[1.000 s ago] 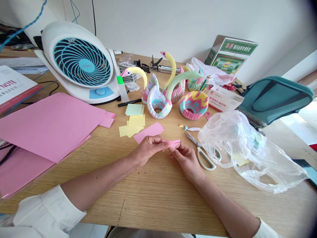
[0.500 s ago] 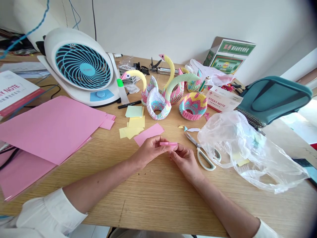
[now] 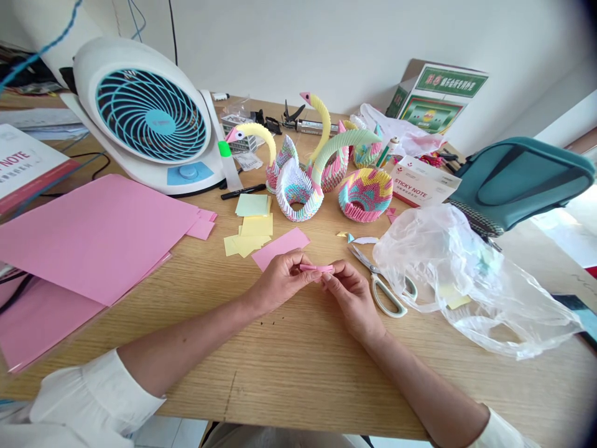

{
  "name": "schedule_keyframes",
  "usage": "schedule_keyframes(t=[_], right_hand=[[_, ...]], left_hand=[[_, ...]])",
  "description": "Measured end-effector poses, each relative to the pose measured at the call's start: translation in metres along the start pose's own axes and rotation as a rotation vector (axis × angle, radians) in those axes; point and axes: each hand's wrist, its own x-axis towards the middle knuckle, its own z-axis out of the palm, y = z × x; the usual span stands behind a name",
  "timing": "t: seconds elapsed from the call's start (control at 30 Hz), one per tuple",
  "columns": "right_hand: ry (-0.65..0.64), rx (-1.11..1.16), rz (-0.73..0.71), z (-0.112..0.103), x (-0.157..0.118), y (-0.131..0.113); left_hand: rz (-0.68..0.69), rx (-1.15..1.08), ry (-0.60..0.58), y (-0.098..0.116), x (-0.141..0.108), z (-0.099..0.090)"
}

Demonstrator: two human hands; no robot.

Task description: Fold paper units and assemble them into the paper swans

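Paper strip [image 3: 308, 267], pink & folded, pinched btwn L hand [image 3: 280, 280] and R hand [image 3: 355, 302], ctr of frame, just above tabletop [image 3: 289, 373]. Less broad face in view than 1 sec ago; now mostly a thin edge w/ slight break nr mid-length. Either tilted edge-on or folds pressed closer, can't tell which. Meaning, prob.: layers needing a firm two-sided pinch to stay together.

L hand: narrow grip, thumb in front, fingers behind, around left part of strip. R hand: also narrow, thumb & fingertips at right end, nr L thumb. Exact fold layout too small to tell.

Just beyond the hands, slightly left of ctr: flat pink rectangle [image 3: 282, 244], w/ yellow notes [image 3: 257, 226] and green notes [image 3: 252, 205] farther up. Right of R hand: scissors [image 3: 374, 271], blades slightly apart, beside clear plastic bag [image 3: 420, 249]. Upper ctr: paper swans [image 3: 298, 206] & paper bowl [image 3: 365, 214]. Mid-left: large pink sheets [image 3: 97, 230], below fan [image 3: 159, 122] in upper left.
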Motion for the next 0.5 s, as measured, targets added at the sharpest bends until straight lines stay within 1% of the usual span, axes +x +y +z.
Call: schedule_keyframes(t=[0.17, 0.33, 0.43, 0.5], right_hand=[[-0.007, 0.002, 0.039, -0.0041, -0.0003, 0.0039], [0.033, -0.009, 0.071, -0.0044, 0.0013, 0.0058], [0.050, 0.007, 0.082, -0.0025, 0.0017, 0.0050], [0.063, 0.041, 0.086, -0.0019, 0.0019, 0.0046]], left_hand=[[0.049, 0.093, 0.029, 0.0025, -0.0007, 0.0004], [0.102, 0.179, 0.043, 0.0021, -0.0003, -0.0006], [0.125, 0.189, 0.054, -0.0001, 0.0003, -0.0023], [0.140, 0.179, 0.038, -0.0020, 0.0007, -0.0039]])
